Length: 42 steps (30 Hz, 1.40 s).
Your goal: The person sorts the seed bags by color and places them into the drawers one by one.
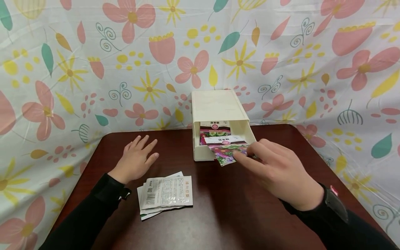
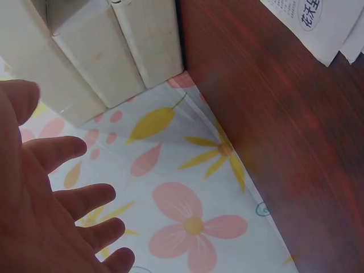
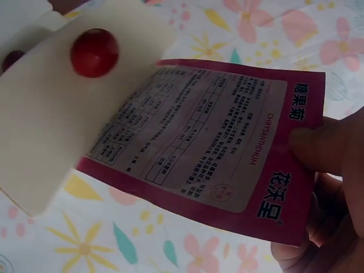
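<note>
My right hand (image 1: pixel 278 170) pinches a flower seed packet (image 1: pixel 225 151) by its near right edge, over the front of a pulled-out drawer (image 1: pixel 203 153) in a small cream box (image 1: pixel 218 106). In the right wrist view, the thumb (image 3: pixel 315 149) presses the packet's pink back, printed CHRYSANTHEMUM, and its far end reaches the drawer front with its red knob (image 3: pixel 94 53). Another seed packet (image 1: pixel 215 127) lies inside the drawer. My left hand (image 1: pixel 134 160), fingers spread and holding nothing, is left of the box.
A small stack of whitish packets (image 1: pixel 170 192), printed backs up, lies on the dark red-brown table (image 1: pixel 206 227) in front of my left hand. Behind the table hangs a flower-patterned cloth (image 1: pixel 175 76), close to the box's back.
</note>
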Each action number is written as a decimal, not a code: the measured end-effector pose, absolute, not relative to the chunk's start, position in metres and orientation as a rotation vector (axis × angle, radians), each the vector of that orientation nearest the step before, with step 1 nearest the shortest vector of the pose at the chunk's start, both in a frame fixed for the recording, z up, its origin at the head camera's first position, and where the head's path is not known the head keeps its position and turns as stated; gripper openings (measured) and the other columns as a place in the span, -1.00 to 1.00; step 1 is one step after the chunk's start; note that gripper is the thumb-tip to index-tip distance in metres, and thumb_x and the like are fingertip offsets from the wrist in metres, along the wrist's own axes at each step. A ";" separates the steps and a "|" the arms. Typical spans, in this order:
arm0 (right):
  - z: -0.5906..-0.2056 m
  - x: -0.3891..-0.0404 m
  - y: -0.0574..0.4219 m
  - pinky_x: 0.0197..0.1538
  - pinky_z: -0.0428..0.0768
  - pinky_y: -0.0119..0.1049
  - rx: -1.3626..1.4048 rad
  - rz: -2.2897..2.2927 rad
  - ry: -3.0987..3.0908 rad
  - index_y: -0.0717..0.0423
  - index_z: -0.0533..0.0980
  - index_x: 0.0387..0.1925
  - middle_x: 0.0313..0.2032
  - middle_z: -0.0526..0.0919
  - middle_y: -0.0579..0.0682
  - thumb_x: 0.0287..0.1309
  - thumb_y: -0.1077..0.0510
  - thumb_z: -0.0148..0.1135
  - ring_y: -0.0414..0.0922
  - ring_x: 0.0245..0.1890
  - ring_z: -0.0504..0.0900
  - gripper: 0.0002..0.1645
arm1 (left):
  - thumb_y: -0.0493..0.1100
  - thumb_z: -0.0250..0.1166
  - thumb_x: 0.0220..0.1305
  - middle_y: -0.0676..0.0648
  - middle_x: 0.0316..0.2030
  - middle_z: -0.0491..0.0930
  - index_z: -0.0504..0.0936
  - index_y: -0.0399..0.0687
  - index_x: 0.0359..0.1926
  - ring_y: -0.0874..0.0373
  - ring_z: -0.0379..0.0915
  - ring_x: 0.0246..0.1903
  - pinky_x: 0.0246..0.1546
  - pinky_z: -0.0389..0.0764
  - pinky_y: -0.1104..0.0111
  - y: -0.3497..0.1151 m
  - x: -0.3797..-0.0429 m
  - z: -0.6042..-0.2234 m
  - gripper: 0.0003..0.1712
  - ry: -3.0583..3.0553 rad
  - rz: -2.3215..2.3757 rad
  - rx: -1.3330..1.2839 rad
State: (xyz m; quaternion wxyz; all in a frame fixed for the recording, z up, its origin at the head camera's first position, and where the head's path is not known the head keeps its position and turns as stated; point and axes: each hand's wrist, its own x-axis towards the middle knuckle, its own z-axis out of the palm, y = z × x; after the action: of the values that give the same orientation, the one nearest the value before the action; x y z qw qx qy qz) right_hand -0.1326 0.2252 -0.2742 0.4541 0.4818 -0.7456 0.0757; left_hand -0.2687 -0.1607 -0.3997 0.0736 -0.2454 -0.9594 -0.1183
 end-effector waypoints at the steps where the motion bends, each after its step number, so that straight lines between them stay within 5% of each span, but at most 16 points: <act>1: -0.277 -0.136 0.225 -0.51 0.26 -0.35 1.187 0.183 -1.860 0.16 0.70 -0.17 -0.40 0.45 0.03 0.44 0.34 -0.12 -0.12 -0.54 0.29 -0.59 | 0.25 -0.15 0.57 -0.33 0.48 0.04 0.21 -0.09 0.52 -0.35 -0.22 0.46 0.35 -0.13 -0.24 -0.161 -0.268 -0.400 -0.26 -2.878 -0.365 -0.737; 6: -0.291 -0.158 0.225 -0.44 0.34 -0.25 1.161 0.148 -1.987 0.17 0.67 -0.08 -0.37 0.43 0.03 0.32 0.40 -0.18 -0.05 -0.48 0.32 -0.53 | 0.30 -0.22 0.56 -0.33 0.49 0.03 0.20 -0.08 0.53 -0.33 -0.25 0.47 0.35 -0.16 -0.24 -0.160 -0.266 -0.400 -0.23 -2.874 -0.408 -0.745; 13: -0.307 -0.183 0.225 -0.39 0.34 -0.25 1.088 0.044 -2.206 0.10 0.65 0.02 -0.33 0.37 0.04 0.00 0.55 0.15 0.00 -0.42 0.30 -0.44 | 0.29 -0.20 0.56 -0.34 0.48 0.04 0.20 -0.10 0.53 -0.34 -0.23 0.46 0.34 -0.16 -0.24 -0.160 -0.263 -0.400 -0.23 -2.872 -0.418 -0.748; 42: -0.314 -0.237 0.225 -0.34 0.36 -0.27 1.116 -0.058 -2.318 0.11 0.71 0.02 -0.34 0.53 0.04 0.02 0.49 0.16 -0.04 -0.37 0.31 -0.46 | 0.25 -0.14 0.56 -0.33 0.47 0.08 0.22 -0.05 0.53 -0.34 -0.17 0.45 0.34 -0.13 -0.24 -0.163 -0.256 -0.407 -0.27 -2.852 -0.404 -0.740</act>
State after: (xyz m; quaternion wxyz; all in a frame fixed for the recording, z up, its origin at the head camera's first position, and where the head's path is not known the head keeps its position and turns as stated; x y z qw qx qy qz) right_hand -0.2366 0.2248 -0.3140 0.2804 0.4161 -0.8647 -0.0217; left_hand -0.2564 -0.1634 -0.4072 0.0839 -0.2481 -0.9556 -0.1354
